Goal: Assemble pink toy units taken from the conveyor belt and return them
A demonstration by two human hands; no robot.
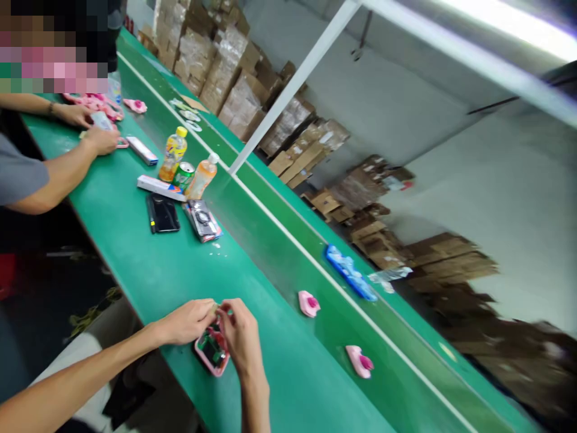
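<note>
Near the table's edge lies a pink casing [214, 359] with a green circuit board inside and some small red parts at its upper end. My left hand [192, 320] is closed above its upper left side, the fingertips pinched on something small I cannot make out. At the casing's upper right, my right hand [241, 331] is closed too, its thumb and fingers meeting close to the left fingertips. What it holds is hidden by the fingers.
A green table [148, 264] bears a black tray [164, 213], boxes, bottles [202, 177] and a can [184, 176]. Pink pieces [309, 304] and a blue tray [349, 272] lie on the right. A co-worker's hands [101, 139] work at upper left. A white post [293, 87] rises behind.
</note>
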